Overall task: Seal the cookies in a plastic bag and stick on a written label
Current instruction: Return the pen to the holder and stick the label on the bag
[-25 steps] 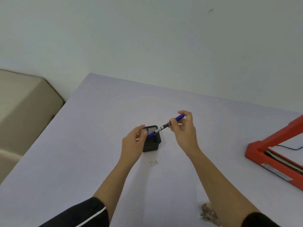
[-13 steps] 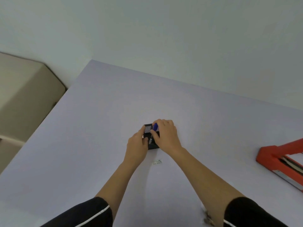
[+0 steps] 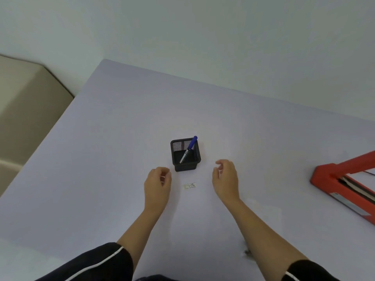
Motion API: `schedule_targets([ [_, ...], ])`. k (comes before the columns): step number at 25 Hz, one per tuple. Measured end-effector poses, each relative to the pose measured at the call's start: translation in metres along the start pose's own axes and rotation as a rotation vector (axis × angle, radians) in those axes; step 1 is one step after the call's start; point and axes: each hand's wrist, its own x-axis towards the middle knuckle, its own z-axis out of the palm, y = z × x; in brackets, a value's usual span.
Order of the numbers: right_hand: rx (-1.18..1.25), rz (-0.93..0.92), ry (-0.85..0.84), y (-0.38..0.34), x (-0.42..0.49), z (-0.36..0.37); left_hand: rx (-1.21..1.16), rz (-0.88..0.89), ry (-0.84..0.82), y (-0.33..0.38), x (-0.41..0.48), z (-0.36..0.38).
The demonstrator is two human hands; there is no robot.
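A blue marker pen point(image 3: 189, 149) leans inside a black mesh pen holder point(image 3: 185, 155) in the middle of the table. A small white label point(image 3: 190, 186) with writing lies flat just in front of the holder. My left hand point(image 3: 157, 184) hovers to the left of the label, fingers loosely curled, holding nothing. My right hand point(image 3: 226, 179) hovers to the right of it, fingers relaxed and empty. A sliver of the clear plastic bag of cookies point(image 3: 246, 253) shows beside my right forearm; most of it is hidden.
A red heat sealer point(image 3: 343, 183) sits at the table's right edge. The pale lilac table point(image 3: 101, 159) ends at the left, where a beige sofa point(image 3: 24, 110) stands. A plain wall rises behind the far edge.
My right hand dropped the pen into the holder and let go. Both hands have drawn back from the holder toward me and apart, to either side of the label.
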Motion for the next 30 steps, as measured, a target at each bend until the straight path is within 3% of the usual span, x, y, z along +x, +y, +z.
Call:
schedule_targets([
  [3,-0.065,-0.065,-0.331,0.011,-0.02,0.012,0.174,0.085,-0.266,-0.021,-0.006,0.02],
  [5,-0.174,-0.141,-0.442,0.01,-0.023,0.021,0.269,0.16,-0.324,-0.027,-0.004,0.03],
  [10,-0.102,-0.13,-0.372,0.006,-0.029,0.024,0.266,0.202,-0.318,-0.023,-0.003,0.038],
  [14,0.258,0.058,-0.339,-0.02,-0.039,0.005,-0.042,0.033,-0.39,-0.002,-0.011,0.016],
  [19,0.557,0.153,-0.283,-0.055,-0.062,-0.031,-0.424,0.037,-0.409,0.034,-0.032,-0.026],
  [22,0.736,0.203,-0.295,-0.068,-0.074,-0.045,-0.363,0.199,-0.35,0.044,-0.042,-0.038],
  [27,0.828,0.185,-0.231,-0.087,-0.09,-0.06,-0.182,0.588,-0.084,0.048,-0.059,-0.044],
  [30,0.854,0.174,-0.213,-0.093,-0.096,-0.065,-0.147,0.691,0.004,0.051,-0.068,-0.046],
])
